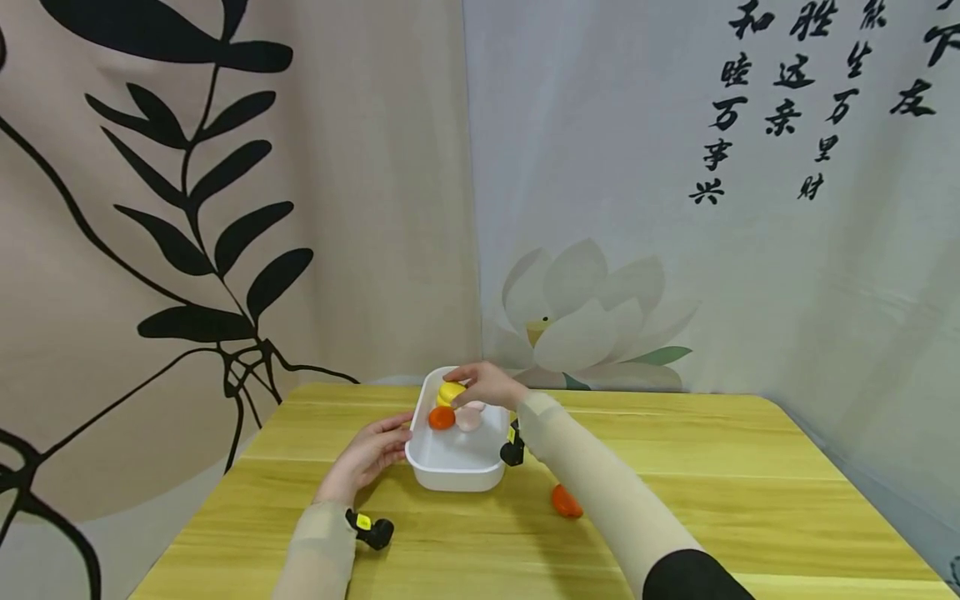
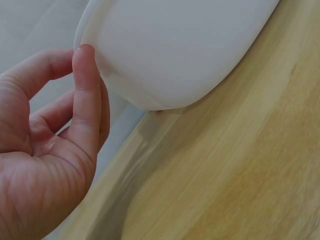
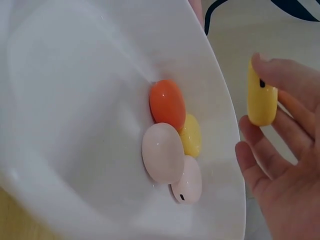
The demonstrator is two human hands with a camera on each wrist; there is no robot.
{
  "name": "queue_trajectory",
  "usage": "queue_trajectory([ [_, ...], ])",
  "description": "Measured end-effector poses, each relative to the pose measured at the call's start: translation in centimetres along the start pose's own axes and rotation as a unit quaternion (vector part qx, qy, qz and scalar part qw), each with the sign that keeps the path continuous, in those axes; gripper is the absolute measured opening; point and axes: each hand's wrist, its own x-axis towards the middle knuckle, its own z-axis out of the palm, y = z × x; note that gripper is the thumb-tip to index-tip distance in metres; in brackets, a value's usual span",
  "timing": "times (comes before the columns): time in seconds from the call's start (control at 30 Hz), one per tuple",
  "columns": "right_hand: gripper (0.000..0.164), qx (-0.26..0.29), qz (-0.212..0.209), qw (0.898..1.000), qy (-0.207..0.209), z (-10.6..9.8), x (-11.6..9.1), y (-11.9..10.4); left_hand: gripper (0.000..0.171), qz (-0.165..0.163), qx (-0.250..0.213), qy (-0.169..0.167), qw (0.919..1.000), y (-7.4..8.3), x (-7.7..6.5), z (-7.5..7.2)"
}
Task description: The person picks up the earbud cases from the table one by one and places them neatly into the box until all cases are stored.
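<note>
A white plastic box (image 1: 457,454) with rounded corners stands on the wooden table, tilted across the right wrist view. My left hand (image 1: 371,454) is at its left side; in the left wrist view, thumb and fingertips pinch the rim. Above the box's far part, my right hand (image 1: 491,387) holds a small yellow oval piece (image 3: 262,97) with a black mark, gripped between thumb and fingers. Inside the box lie an orange oval piece (image 3: 167,105), another yellow piece (image 3: 191,136) and two pale pink pieces (image 3: 163,152), clustered together. One pink piece carries a black mark.
Another orange piece (image 1: 566,502) lies on the wooden table (image 1: 712,483), right of the box and beside the right forearm. Behind the table hang a beige curtain (image 1: 390,208) with black leaves and a pale one (image 1: 600,167) with a flower and characters.
</note>
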Motion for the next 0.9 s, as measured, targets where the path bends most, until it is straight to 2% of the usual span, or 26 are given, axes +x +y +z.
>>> queue_trajectory([
  [0.47,0.047,-0.019,0.008,1.000,0.002,0.5,0.6,-0.5,0.051,0.001,0.010,0.010,0.9999,0.0,0.0,0.2],
  [0.73,0.045,-0.043,0.011,0.999,-0.014,1.1,0.6,-1.2,0.053,0.002,0.020,0.006,0.9998,-0.2,-0.2,0.2],
  [0.9,0.046,-0.059,0.010,0.998,-0.021,1.2,0.9,-1.6,0.053,-0.002,0.017,0.018,0.9997,0.0,-0.2,0.3],
])
